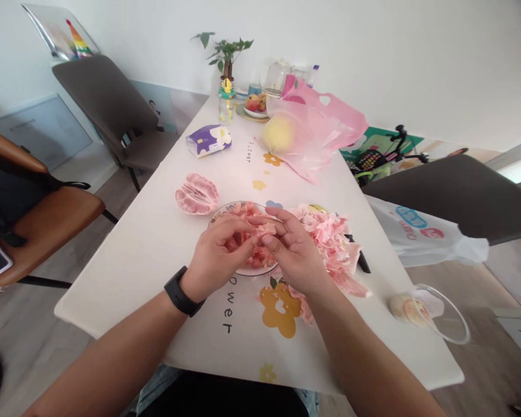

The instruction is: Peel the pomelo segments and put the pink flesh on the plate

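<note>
My left hand (219, 249) and my right hand (293, 246) meet over a round plate (226, 212) of pink pomelo flesh. Both pinch one pink pomelo segment (267, 229) between their fingertips, just above the plate. A black watch is on my left wrist. Left of the plate lies a chunk of peeled pomelo segments (197, 194). To the right of my hands is a heap of pink peel and membrane (332, 243).
A tissue pack (208, 140), a pink plastic bag (316, 130) with a yellow pomelo (278, 133), a fruit plate, a kettle and a plant stand at the far end of the white table (156, 243). A clear bowl (438, 313) sits near right. Chairs stand left and right.
</note>
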A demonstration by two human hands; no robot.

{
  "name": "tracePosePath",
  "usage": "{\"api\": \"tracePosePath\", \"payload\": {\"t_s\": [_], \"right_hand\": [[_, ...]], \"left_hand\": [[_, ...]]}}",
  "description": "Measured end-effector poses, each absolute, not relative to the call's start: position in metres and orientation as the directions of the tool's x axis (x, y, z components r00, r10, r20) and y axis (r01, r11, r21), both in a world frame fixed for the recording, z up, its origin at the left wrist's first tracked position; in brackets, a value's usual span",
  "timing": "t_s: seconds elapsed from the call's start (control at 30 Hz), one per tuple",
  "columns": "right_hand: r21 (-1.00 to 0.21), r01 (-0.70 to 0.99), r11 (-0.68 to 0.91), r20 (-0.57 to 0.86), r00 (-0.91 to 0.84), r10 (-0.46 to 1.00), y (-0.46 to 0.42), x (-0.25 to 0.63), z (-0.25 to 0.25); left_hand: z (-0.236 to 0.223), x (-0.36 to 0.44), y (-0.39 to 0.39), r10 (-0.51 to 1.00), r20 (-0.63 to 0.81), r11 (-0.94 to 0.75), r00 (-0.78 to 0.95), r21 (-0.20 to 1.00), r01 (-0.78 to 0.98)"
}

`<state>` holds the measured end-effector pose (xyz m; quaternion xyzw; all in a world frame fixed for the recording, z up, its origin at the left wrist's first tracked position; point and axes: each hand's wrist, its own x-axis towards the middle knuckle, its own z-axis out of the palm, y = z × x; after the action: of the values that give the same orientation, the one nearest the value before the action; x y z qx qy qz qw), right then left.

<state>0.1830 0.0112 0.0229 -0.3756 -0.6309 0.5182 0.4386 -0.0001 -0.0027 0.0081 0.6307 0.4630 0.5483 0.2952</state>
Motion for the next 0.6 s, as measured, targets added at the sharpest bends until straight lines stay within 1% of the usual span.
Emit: {"api": "tracePosePath", "payload": {"t_s": [0.17,0.23,0.33,0.47,0.6], "right_hand": [[-0.968,0.096,0.23,0.186,-0.341,0.922,0.0106,0.183,0.0224],[-0.949,0.159,0.271,0.202,-0.351,0.914,0.0104,0.185,0.0225],[-0.89,0.291,0.35,0.237,-0.36,0.902,0.0097,0.1878,0.0246],[-0.81,0.402,0.426,0.275,-0.382,0.882,0.0092,0.1887,0.0287],[-0.772,0.456,0.443,0.267,-0.401,0.877,0.0091,0.1879,0.0298]], "left_hand": [[0.009,0.0004,-0.0043,0.851,0.525,-0.478,-0.033,0.797,0.368],[0.0084,0.0008,-0.0043,0.821,0.571,-0.519,-0.014,0.756,0.398],[0.0058,0.0012,-0.0037,0.776,0.63,-0.571,0.009,0.696,0.436],[0.0018,0.0015,-0.0031,0.743,0.669,-0.6,0.028,0.646,0.472],[0.0017,0.001,-0.0026,0.727,0.685,-0.614,0.048,0.617,0.492]]}}
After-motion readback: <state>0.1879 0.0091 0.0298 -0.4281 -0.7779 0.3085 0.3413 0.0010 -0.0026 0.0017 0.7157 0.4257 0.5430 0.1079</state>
